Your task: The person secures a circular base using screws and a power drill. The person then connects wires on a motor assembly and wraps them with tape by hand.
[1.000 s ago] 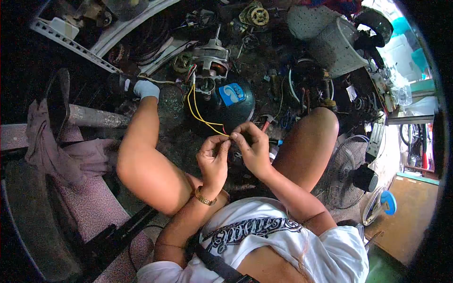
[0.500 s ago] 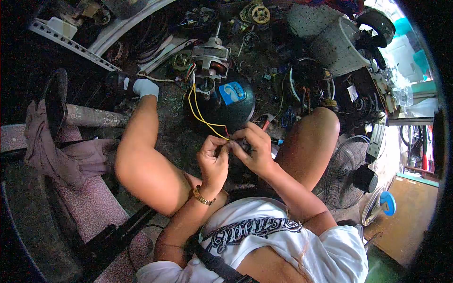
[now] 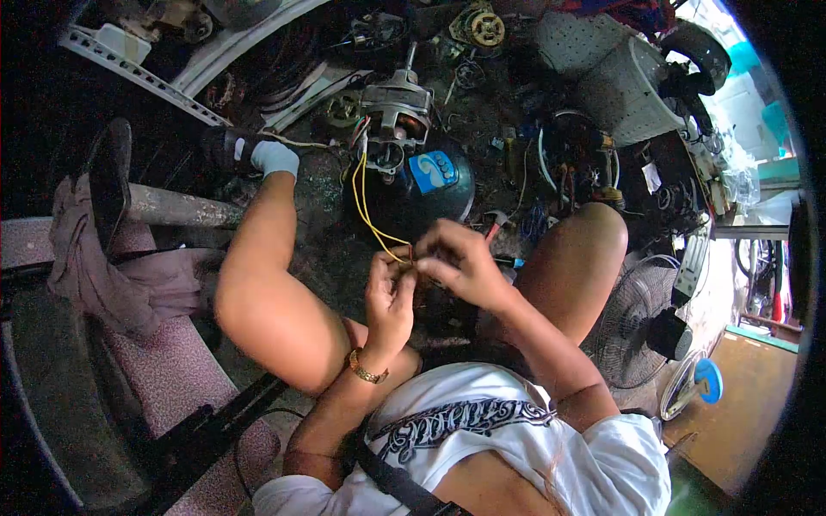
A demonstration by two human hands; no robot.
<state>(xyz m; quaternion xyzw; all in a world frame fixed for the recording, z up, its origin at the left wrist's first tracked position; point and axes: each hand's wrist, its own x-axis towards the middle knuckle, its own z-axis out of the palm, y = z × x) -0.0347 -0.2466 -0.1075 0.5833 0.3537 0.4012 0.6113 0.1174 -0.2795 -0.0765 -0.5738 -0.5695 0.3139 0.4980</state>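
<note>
Two yellow wires (image 3: pixel 370 215) run from a fan motor (image 3: pixel 397 112) down to my hands. The motor has a metal housing, copper windings and an upright shaft. It rests on a round black base (image 3: pixel 456 206) bearing a blue label (image 3: pixel 433 172). My left hand (image 3: pixel 390 297), with a gold watch at the wrist, pinches the wires near their ends. My right hand (image 3: pixel 465 267) has its fingers curled at the wire tips, thumb and forefinger closing on them; the exact contact is small and partly hidden. A dark reddish bit shows at the tips.
A hammer with a red part (image 3: pixel 496 225) lies right of the base. A perforated white tub (image 3: pixel 632 90) stands at the back right. At the right is a fan cage (image 3: pixel 632 314). A cloth (image 3: pixel 129 284) drapes over the left bench, and loose motor parts (image 3: pixel 477 27) lie behind.
My right hand has shifted slightly up and its fingers have loosened and re-curled at the wire tips. My left hand still pinches the wires. The whole view has shifted a little.
</note>
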